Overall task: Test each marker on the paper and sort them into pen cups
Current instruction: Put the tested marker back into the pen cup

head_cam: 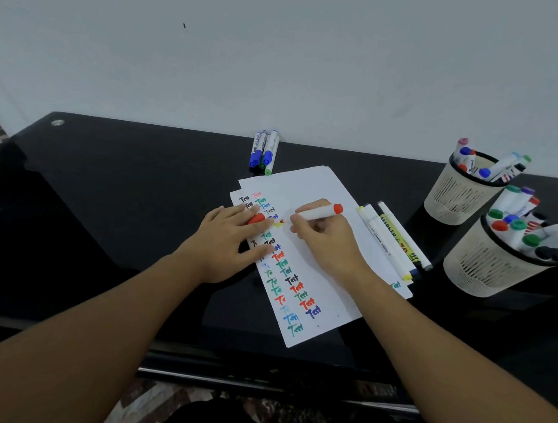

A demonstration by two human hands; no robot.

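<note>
White paper (324, 194) lies on the black table, covered with columns of coloured "Test" words. My right hand (325, 236) grips a white marker with a red end (319, 212), its tip down on the paper near the middle column. My left hand (231, 238) rests on the paper's left edge, its fingers holding the marker's red cap (255, 219). Two beige mesh pen cups stand at the right: the far cup (459, 195) and the near cup (488, 264), both filled with several markers.
Three capped markers (264, 150), blue and green, lie by the wall behind the paper. Several more markers (392, 240), one a yellow highlighter, lie on the paper's right edge beside the cups. The table's front edge (263, 369) runs below my forearms.
</note>
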